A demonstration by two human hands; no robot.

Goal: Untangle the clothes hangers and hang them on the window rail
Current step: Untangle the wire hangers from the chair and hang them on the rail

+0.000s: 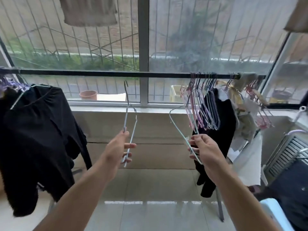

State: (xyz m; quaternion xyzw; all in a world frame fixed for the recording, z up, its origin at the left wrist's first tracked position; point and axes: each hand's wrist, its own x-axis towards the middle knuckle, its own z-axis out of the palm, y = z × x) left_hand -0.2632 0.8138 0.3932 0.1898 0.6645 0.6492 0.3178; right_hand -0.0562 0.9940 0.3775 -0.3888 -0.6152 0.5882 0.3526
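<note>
- Left hand (119,148) gripped a pale wire hanger (129,130) by its lower corner, fingers curled round the wire, hook uppermost and pointing toward the window rail (100,73), not yet over it.
- Right hand (204,150) pinched a second, greenish-white hanger (179,130) along one sloping arm; its upper end lay just beside, possibly caught in, the bunch of hangers (202,107) on the right part of the rail, though the thin wires blurred together there.
- The two held hangers were well apart from each other, so separation of this pair looked complete.
- To do the step well, the left hanger wanted lifting until its hook cleared the rail's top, then lowering onto the bare stretch between the black garment (41,139) at left and the bunch at right.
- The right hanger wanted drawing gently down and away, and turning if it snagged, lest neighbours be dragged off.
- Containers: a terracotta pot (88,95) stood beyond the glass on the outer ledge; its contents could not be seen.
- A yellowish crate-like box (175,94) sat outside as well, contents unclear.
</note>
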